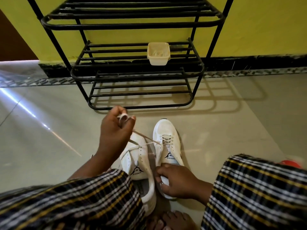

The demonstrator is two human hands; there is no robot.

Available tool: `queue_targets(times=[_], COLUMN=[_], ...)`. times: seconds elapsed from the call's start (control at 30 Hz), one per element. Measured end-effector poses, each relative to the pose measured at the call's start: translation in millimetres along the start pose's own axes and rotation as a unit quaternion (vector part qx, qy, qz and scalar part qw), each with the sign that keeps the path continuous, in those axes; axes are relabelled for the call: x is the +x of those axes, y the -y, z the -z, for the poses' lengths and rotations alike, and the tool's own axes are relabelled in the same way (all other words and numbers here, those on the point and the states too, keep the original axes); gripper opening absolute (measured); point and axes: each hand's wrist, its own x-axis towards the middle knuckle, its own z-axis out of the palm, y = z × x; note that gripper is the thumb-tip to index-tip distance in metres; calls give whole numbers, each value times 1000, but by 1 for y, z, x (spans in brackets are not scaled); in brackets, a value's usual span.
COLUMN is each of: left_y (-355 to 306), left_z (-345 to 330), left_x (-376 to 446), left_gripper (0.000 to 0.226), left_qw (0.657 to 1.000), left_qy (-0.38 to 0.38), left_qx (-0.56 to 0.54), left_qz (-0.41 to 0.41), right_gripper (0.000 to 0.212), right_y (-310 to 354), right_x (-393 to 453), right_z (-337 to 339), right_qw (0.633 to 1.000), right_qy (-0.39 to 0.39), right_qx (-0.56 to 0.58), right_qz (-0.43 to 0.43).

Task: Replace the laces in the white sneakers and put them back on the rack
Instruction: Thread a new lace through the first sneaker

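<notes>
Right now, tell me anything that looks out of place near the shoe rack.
A cream plastic tub sits on the rack where shoes would go. Both white sneakers are on the floor, one lace pulled taut by the left hand. Nothing spilled or damaged.

2 sneakers (149, 156) side by side on floor (49, 146), rack (132, 75) behind, tub (158, 53) on middle shelf

We cannot see the heel of the right sneaker (167, 143), covered by the right hand (179, 181). The left sneaker's (136, 160) heel slips under the checked cloth (83, 201). The rack's (132, 72) top runs off the far edge. What lies in the tub (158, 53) is too blurred to name.
</notes>
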Motion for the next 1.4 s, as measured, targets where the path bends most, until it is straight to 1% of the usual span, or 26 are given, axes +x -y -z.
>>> queue_targets(times=[0.07,0.1,0.17,0.23,0.3,0.33,0.37,0.4,0.43,0.47,0.5,0.57,0.63,0.7,0.77,0.83,0.87,0.93,1.0,1.07,1.13,1.17,1.2,1.27,1.33,1.4], left_y=[0,5,19,34,43,50,59,67,76,83,87,93,92,86,78,72,72,79,83,85,81,77,71,56,39,22], left_z=[4,5,8,20,32,37,40,42,43,45,46,49,44,34,19,2,-6,-18,-24,-25,-19,-14,-9,1,10,15], left_x=[-4,-7,-11,-12,-17,-21,-27,-32,-37,-39,-40,-37,-29,-19,-11,-7,-6,-8,-12,-13,-10,-7,-2,4,9,13], left_gripper=[24,23,17,22,34,39,46,58,68,71,66,54,62,72,69,58,54,45,30,20,21,25,29,33,32,31], left_qw=[1000,999,981,929,855,819,788,769,759,755,758,791,842,875,882,889,889,874,859,870,883,890,906,936,928,909], left_qy=[-20,-1,83,205,317,351,369,374,375,369,360,325,279,249,242,235,241,279,312,288,259,255,251,238,250,270], left_qx=[1,13,72,148,231,277,321,360,390,411,423,427,391,363,373,373,372,377,382,369,365,353,312,154,7,-86], left_qz=[16,51,160,270,340,361,374,373,363,354,341,295,244,201,155,126,118,125,139,154,139,132,141,209,275,307], right_gripper=[16,13,10,12,14,13,11,10,9,8,7,7,13,23,23,14,10,12,15,14,20,28,38,54,61,61], right_y=[-1,-2,-3,-3,-2,-2,-1,-1,-1,-1,0,-1,-3,-4,-3,-3,-4,-4,-5,-3,2,4,5,8,12,16], right_x=[0,1,3,7,9,9,9,8,7,6,6,7,5,4,6,10,12,13,10,7,6,6,6,3,0,-2], right_z=[3,4,7,8,8,7,6,5,4,3,2,2,0,-3,-2,3,6,7,4,1,2,4,6,6,4,7], right_qw=[999,999,999,999,998,999,999,1000,1000,1000,1000,999,999,999,1000,999,998,997,998,1000,1000,999,998,998,998,992], right_qy=[43,43,19,34,52,40,21,11,11,14,11,-8,-19,-23,-13,31,60,82,57,24,20,33,43,36,-27,-120], right_qx=[11,20,31,34,33,31,27,22,17,14,16,20,19,15,12,17,18,13,12,15,-1,-15,-28,-39,-47,-17], right_qz=[10,13,14,15,16,15,15,14,17,19,21,29,37,39,22,8,7,7,-4,-11,-23,-32,-40,-47,-46,-46])
